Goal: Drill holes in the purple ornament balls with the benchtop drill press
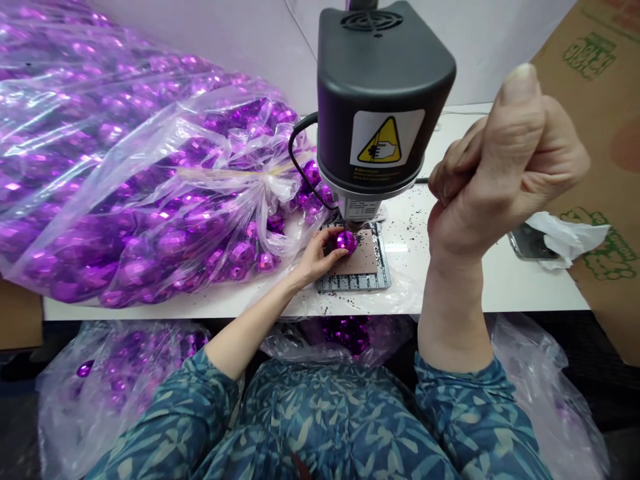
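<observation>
My left hand (319,255) pinches a shiny purple faceted ball (346,242) between thumb and fingers. The ball sits under the lower end of a black machine head (383,87), over a brown board (367,257) on a grey slotted base plate (384,275). Whether the tool touches the ball cannot be made out. To the right of the machine, my right hand (505,160) is raised and closed in a fist. What its curled fingers hold, if anything, is hidden.
A large clear bag (150,180) of purple balls fills the left of the white table (300,303). Dark crumbs lie around the base. A phone (533,241) under crumpled tissue (570,237) and a cardboard box (600,280) are at right. More plastic bags (130,380) hang below.
</observation>
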Tool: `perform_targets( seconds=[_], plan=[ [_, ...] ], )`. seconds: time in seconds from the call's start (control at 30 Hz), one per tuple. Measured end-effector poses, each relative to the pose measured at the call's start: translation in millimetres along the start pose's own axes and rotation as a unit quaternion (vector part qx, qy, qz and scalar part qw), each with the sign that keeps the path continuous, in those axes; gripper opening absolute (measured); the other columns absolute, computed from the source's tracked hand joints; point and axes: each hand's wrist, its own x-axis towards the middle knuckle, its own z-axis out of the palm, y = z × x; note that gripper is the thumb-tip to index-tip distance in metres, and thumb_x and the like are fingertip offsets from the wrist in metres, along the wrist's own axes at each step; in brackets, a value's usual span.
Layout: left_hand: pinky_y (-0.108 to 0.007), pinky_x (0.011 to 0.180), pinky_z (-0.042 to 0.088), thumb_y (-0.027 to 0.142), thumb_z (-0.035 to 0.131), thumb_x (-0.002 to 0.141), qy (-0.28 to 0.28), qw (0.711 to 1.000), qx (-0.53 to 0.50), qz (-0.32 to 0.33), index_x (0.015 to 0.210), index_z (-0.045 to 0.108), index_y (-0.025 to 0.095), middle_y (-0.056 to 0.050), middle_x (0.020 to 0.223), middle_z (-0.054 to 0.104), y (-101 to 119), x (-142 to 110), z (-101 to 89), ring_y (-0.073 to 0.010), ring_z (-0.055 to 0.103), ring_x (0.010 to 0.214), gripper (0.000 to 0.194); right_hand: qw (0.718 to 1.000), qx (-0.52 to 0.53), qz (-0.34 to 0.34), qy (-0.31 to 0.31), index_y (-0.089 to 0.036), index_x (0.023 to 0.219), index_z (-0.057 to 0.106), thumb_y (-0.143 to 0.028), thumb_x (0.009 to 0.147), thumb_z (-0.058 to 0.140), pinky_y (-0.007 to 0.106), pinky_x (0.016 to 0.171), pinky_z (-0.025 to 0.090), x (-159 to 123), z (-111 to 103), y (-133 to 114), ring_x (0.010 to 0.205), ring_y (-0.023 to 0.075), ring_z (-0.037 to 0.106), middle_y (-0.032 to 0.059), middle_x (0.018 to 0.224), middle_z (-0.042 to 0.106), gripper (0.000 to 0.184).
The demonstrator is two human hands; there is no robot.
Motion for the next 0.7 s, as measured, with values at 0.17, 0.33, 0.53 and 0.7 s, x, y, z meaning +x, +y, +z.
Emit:
perform_targets(
  seconds=[0.17,0.33,0.53,0.7],
  plan=[
    [-0.053,0.111,0.051,0.037,0.090,0.080,-0.022,0.999,0.035,0.033,0.128,0.068,0.020,-0.013,0.126,0.071,9.7,-3.5,9.9,-0.0315,0.065,0.122,0.056,0.999,0.027,-0.030,0.008,-0.017,0.055,0.037,-0.043,0.093,0.061,0.027,0.049,0.028,2.0,0.0,7.1,0.040,0.0023,0.030,-0.0061,0.046,0.032,0.052],
    [-0.055,0.114,0.051,0.033,0.087,0.081,-0.027,1.000,-0.003,0.014,0.130,0.066,0.020,-0.015,0.134,0.071,8.8,-5.9,17.3,-0.0314,0.066,0.125,0.055,1.000,0.014,-0.019,0.000,-0.017,0.056,0.040,-0.043,0.093,0.059,0.025,0.048,0.026,2.5,-0.9,6.2,0.041,0.0015,0.031,-0.0059,0.048,0.032,0.049],
    [-0.056,0.114,0.052,0.033,0.090,0.080,-0.032,0.999,0.000,-0.008,0.129,0.066,0.019,-0.015,0.130,0.072,11.5,-5.9,15.1,-0.0330,0.067,0.125,0.057,0.998,0.027,-0.047,0.035,-0.017,0.050,0.036,-0.038,0.094,0.062,0.027,0.043,0.022,-10.1,-4.7,5.1,0.038,0.0025,0.030,-0.0059,0.043,0.033,0.056],
    [-0.055,0.114,0.051,0.033,0.089,0.080,-0.034,0.999,-0.014,-0.008,0.130,0.065,0.018,-0.015,0.128,0.072,12.9,-6.6,15.2,-0.0326,0.067,0.124,0.057,0.996,0.056,-0.041,0.048,-0.016,0.051,0.023,-0.034,0.095,0.063,0.022,0.037,0.023,-27.6,-10.0,5.0,0.037,0.0016,0.031,-0.0059,0.042,0.028,0.062]
  ],
)
